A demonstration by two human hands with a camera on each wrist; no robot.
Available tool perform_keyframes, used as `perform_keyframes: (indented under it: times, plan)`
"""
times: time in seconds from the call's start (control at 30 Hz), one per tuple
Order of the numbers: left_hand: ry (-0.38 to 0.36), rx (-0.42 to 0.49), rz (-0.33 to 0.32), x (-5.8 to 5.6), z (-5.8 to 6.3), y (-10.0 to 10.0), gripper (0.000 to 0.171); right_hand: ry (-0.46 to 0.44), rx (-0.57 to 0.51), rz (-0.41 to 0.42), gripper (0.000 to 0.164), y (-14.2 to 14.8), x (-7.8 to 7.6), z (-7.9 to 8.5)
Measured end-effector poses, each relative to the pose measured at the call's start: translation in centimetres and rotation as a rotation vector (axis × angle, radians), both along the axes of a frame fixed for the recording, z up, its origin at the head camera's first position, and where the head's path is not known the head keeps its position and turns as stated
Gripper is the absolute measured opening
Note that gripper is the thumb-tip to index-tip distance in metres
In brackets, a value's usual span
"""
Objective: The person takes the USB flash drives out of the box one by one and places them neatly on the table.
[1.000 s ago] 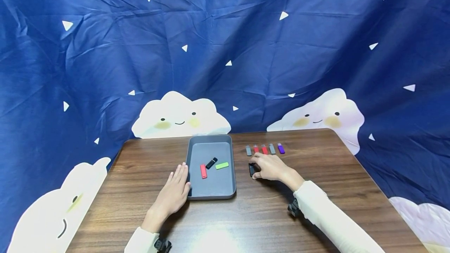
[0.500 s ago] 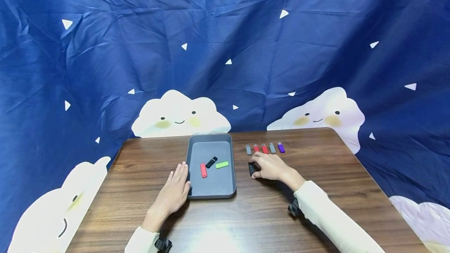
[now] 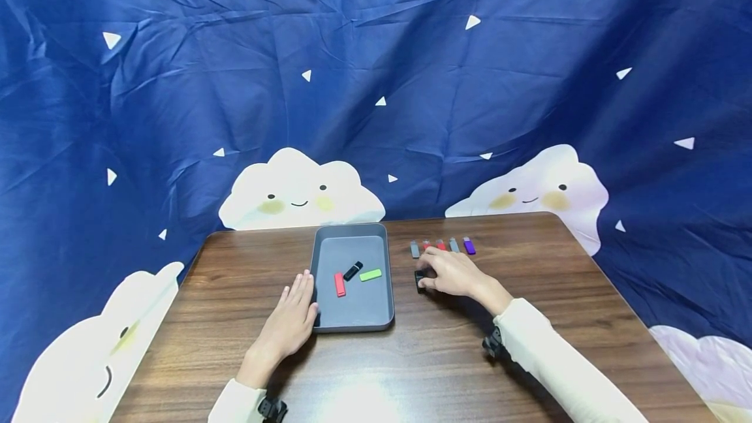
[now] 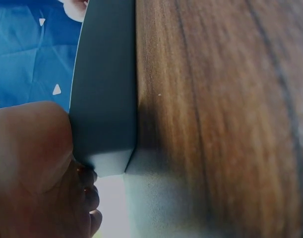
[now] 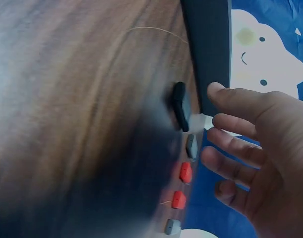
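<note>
My left hand [image 3: 286, 318] lies with straight fingers along the left wall of the grey tray [image 3: 355, 313]. In the left wrist view the thumb of this hand [image 4: 32, 148] touches the tray's side wall [image 4: 104, 89]. A black USB stick [image 3: 420, 282] lies on the table right of the tray. My right hand [image 3: 452, 273] is just over it, partly covering it from above. Seen from the right wrist, the hand [image 5: 270, 144] has loosely bent, parted fingers with nothing between them, apart from the black stick [image 5: 180, 106].
Inside the tray lie a red stick [image 3: 339, 284], a black one [image 3: 353, 271] and a green one [image 3: 371, 275]. Beyond my right hand, grey, red and purple USB sticks [image 3: 469, 246] stand in a row near the table's back edge. A patterned blue cloth [image 3: 376, 83] hangs behind.
My right hand has shifted slightly away from me, and its fingers have come off the black USB stick, which stays on the table. The left hand has not moved.
</note>
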State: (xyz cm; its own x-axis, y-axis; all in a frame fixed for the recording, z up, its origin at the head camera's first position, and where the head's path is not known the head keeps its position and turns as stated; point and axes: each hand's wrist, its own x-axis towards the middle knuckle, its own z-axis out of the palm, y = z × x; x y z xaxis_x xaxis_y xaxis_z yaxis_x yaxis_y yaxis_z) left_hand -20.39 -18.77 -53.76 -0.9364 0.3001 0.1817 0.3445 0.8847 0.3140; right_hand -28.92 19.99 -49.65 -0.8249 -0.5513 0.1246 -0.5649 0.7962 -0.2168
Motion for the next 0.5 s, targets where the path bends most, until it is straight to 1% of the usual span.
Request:
perform_keyframes:
  times: [0.1,0.17,0.3,0.5]
  plan:
    - [0.002,0.002,-0.002,0.0,0.1,0.0,0.059,0.028,-0.013,0.001,0.017,-0.2,-0.1,0.6]
    - [0.001,0.005,-0.002,0.0,0.1,-0.1,0.059,0.053,-0.021,0.008,0.010,-0.3,-0.3,1.0]
    - [-0.003,0.007,-0.002,-0.2,0.0,-0.1,0.059,0.079,-0.040,0.029,0.014,-0.7,-0.6,1.7]
    - [-0.008,0.009,-0.003,-0.3,0.1,-0.2,0.060,0.069,-0.027,0.039,0.017,-1.8,-0.9,2.7]
